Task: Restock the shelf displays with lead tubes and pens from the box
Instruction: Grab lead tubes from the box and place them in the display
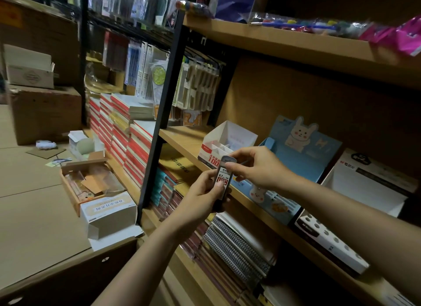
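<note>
A small lead tube (223,176) with a red and white 0.7 label is held upright in front of the wooden shelf (182,138). My left hand (205,195) grips its lower part, thumb on the label. My right hand (255,166) pinches its grey cap from above. Just behind them stands a white display box (230,135) with red print and inner dividers. To its right sits a blue rabbit display (303,143), then a white and black pen display (369,180) with round holes in its front.
Stacked notebooks and spiral pads (237,244) fill the shelf below. On the cardboard-covered floor lie an open box of stationery (91,182) and a white carton (109,211). Red-edged book piles (127,132) and hanging packets (196,82) stand left. A black upright post (157,123) borders the shelf.
</note>
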Demonstrator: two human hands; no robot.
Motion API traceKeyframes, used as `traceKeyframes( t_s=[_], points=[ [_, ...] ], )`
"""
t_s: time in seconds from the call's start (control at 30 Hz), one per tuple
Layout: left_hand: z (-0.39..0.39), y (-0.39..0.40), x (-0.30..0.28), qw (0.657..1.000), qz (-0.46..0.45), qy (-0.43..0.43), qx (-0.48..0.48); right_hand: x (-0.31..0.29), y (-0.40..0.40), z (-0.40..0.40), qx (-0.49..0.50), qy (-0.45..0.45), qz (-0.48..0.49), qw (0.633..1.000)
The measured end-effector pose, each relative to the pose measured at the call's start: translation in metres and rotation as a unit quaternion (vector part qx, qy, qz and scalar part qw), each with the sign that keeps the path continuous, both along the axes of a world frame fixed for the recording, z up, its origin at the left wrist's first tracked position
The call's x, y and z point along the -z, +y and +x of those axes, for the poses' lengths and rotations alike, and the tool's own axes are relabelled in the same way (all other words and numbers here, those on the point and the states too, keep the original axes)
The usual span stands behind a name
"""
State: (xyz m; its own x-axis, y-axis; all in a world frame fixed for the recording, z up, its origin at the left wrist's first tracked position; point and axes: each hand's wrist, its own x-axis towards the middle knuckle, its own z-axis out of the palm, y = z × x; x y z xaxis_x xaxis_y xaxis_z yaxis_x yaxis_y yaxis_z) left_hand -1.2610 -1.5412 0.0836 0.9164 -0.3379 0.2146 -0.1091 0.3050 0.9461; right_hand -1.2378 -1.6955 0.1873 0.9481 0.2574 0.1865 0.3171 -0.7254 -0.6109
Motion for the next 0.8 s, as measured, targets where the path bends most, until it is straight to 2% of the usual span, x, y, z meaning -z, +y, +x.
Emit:
traceKeyframes(
  t_s=[0.23, 0.27, 0.33, 0.4, 0.47, 0.53, 0.63, 0.8],
  points=[
    [-0.002, 0.01, 0.0, 0.994, 0.086, -0.047, -0.038, -0.017, -0.002, 0.005, -0.072, 0.08, -0.032, 0.994],
    [-0.001, 0.012, 0.0, 0.994, 0.08, -0.046, -0.062, -0.023, -0.002, 0.007, -0.071, 0.065, -0.027, 0.995],
    [0.006, 0.017, -0.003, 0.986, 0.075, -0.038, -0.146, -0.042, -0.006, 0.016, -0.034, 0.012, 0.045, 0.998],
    [0.017, 0.019, -0.009, 0.969, 0.108, -0.036, -0.218, -0.063, -0.015, 0.03, 0.024, -0.067, 0.098, 0.993],
    [0.032, 0.016, -0.016, 0.954, 0.155, -0.04, -0.252, -0.074, -0.023, 0.047, 0.089, -0.18, 0.023, 0.979],
    [0.048, 0.007, -0.026, 0.94, 0.202, -0.05, -0.272, -0.074, -0.025, 0.065, 0.13, -0.245, -0.032, 0.96],
    [0.069, -0.01, -0.039, 0.925, 0.24, -0.066, -0.288, -0.061, -0.025, 0.086, 0.14, -0.263, -0.04, 0.954],
    [0.091, -0.027, -0.046, 0.937, 0.203, -0.057, -0.279, -0.055, -0.027, 0.112, 0.154, -0.238, -0.042, 0.958]
  ],
)
